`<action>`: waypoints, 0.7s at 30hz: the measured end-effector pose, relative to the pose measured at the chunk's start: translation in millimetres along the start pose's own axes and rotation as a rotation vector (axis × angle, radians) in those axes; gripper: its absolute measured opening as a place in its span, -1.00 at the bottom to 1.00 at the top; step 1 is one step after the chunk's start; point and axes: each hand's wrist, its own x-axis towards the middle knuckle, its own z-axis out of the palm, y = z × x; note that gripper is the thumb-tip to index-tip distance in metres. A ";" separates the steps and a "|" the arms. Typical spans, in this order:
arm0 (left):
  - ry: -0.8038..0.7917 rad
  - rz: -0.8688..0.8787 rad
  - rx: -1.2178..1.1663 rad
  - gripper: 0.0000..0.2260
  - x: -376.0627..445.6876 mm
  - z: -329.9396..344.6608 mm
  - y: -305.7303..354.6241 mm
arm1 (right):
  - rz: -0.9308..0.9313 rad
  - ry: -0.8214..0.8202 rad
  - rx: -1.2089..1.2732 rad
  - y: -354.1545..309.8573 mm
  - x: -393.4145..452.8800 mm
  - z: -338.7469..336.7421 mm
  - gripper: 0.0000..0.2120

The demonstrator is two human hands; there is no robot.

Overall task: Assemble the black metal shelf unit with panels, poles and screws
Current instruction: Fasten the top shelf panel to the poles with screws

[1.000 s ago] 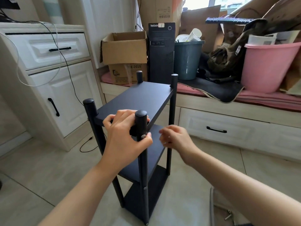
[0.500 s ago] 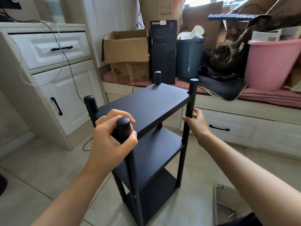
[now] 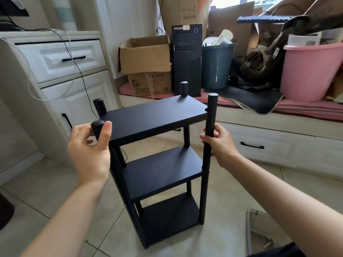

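Black shelf unit (image 3: 157,164) upright on tiled floor (image 3: 46,197), three panels stacked, four poles at corners. Left hand (image 3: 89,151) curled round near-left pole (image 3: 97,127) just under its cap, thumb against top panel (image 3: 156,117) front-left corner. Right hand (image 3: 219,143) wrapped round near-right pole (image 3: 208,154) below top panel's right edge. Far poles protruding above panel, untouched. White cabinet (image 3: 61,75) near on left; window bench (image 3: 269,130) with drawer just behind unit. Open floor in front and to both sides. Grey tray (image 3: 249,230) edge at lower right, holding small screws (image 3: 267,242), apart from unit's base. Cardboard boxes (image 3: 146,65), computer tower (image 3: 186,60), pink tub (image 3: 311,71) on bench.
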 end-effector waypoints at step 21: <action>-0.355 -0.206 -0.037 -0.51 -31.9 50.1 -10.1 | 0.101 0.204 0.197 -10.4 -15.0 -44.2 -0.87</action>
